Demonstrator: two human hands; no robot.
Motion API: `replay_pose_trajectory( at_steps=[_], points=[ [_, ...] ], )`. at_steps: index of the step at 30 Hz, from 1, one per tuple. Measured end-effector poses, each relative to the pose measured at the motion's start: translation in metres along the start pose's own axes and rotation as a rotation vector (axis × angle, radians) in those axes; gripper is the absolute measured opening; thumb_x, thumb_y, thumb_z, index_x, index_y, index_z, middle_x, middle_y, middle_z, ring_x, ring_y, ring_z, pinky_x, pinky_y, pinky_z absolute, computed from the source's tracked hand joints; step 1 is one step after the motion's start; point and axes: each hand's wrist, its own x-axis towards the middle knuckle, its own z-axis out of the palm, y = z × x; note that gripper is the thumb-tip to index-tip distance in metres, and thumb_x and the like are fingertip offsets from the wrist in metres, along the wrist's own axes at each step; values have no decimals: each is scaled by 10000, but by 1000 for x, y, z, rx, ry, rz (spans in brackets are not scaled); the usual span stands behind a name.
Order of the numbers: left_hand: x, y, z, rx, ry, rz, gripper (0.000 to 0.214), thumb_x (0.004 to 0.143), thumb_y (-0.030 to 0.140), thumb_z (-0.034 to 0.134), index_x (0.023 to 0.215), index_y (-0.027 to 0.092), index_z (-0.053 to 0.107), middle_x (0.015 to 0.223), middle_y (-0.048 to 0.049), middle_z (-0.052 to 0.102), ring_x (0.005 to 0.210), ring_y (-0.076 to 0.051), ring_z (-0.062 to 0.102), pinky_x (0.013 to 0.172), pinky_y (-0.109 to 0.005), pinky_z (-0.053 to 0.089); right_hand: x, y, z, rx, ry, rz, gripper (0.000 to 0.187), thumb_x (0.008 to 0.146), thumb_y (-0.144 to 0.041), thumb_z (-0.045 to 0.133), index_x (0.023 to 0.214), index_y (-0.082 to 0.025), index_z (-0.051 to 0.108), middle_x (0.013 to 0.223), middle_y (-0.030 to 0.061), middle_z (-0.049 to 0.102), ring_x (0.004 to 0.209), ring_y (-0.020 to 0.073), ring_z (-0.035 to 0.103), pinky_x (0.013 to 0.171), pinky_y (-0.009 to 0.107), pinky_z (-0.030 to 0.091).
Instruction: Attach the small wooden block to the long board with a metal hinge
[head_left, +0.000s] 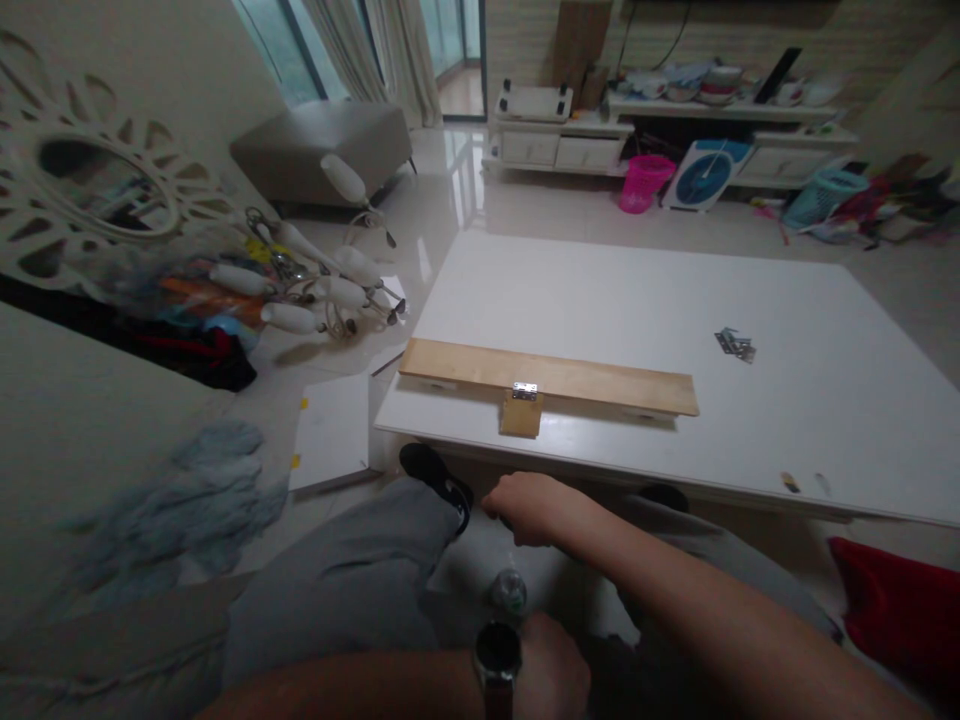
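My right hand [529, 507] is curled closed between my knees, just in front of the table's near edge; whatever its fingers may hold is hidden. Lower down, my left hand [553, 668] is bent into a closed shape beside a wristwatch [498, 650], its fingertips out of sight. Between the two hands a clear plastic bottle [510, 590] shows, blurred. Beyond them, a long wooden board [585, 380] lies on the white tabletop [585, 290]. A metal hinge [525, 391] joins its near edge to a small wooden block [520, 415].
Several metal hinges [736, 345] lie in a pile on the tabletop's right. A chandelier [322, 290] with white shades rests on the floor at left, near a white panel [330, 430]. Red cloth [900, 610] is at lower right. A pink basket [645, 184] stands farther back.
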Motion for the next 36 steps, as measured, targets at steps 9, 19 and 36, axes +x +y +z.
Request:
replay_pose_trajectory(
  at_steps=[9,19,36],
  points=[
    [2,-1,4,-50,38,-2,421,1005,77,451,1310,89,742,1165,-239,737,1178,-359,662,825,-437,423,4,1,7,4,1,-9,479,832,-99,718,1301,-188,747,1267,157,790,1199,331,756,908,360,599],
    [-3,-2,-1,-111,28,-29,434,1000,80,445,1332,90,724,1226,-247,726,1219,-380,645,855,-456,436,7,2,7,-2,-25,-3,508,810,-105,744,1310,-195,745,1270,155,790,1187,327,760,905,357,600],
    [17,3,17,-11,151,-8,313,890,128,653,1130,195,842,922,-196,776,934,-372,720,697,-400,440,3,0,5,10,-25,18,500,814,-109,774,1307,-184,748,1294,177,776,1211,353,751,925,388,605]
  ],
)
